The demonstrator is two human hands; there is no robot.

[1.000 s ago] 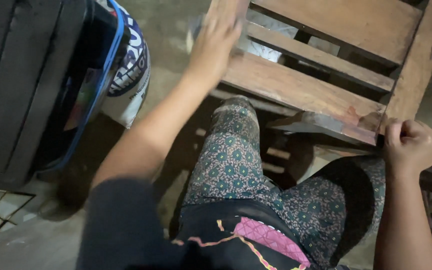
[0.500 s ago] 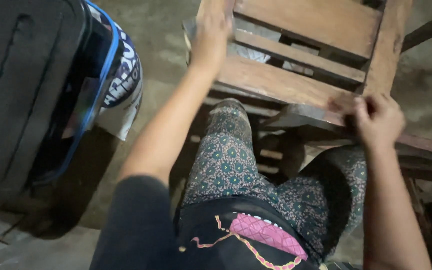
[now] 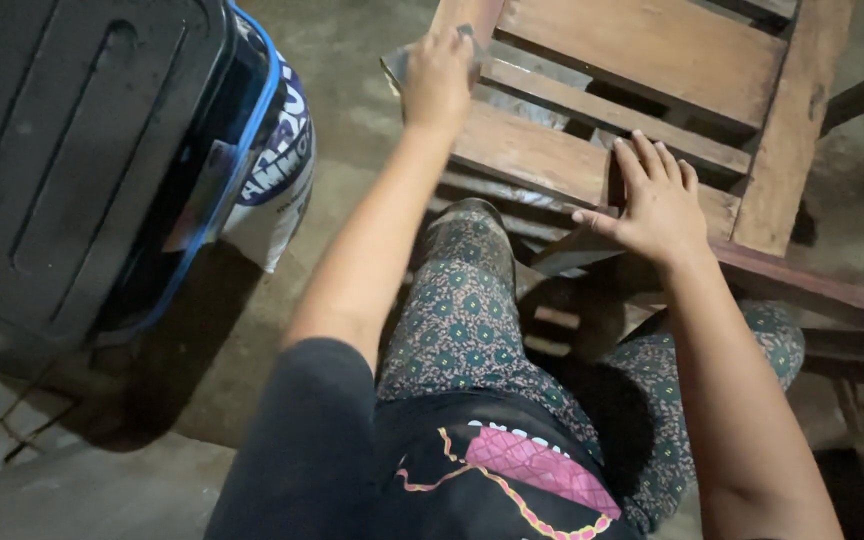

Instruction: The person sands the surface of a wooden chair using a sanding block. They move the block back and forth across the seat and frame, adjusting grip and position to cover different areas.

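Head view, left hand [image 3: 439, 75] gripping wooden frame [image 3: 592, 170], black bin [image 3: 72, 150] (left) beside

We see a dark plastic bin [image 3: 72, 160] with a blue rim beside a white printed sack [image 3: 277, 170] on the concrete floor [image 3: 252, 340].
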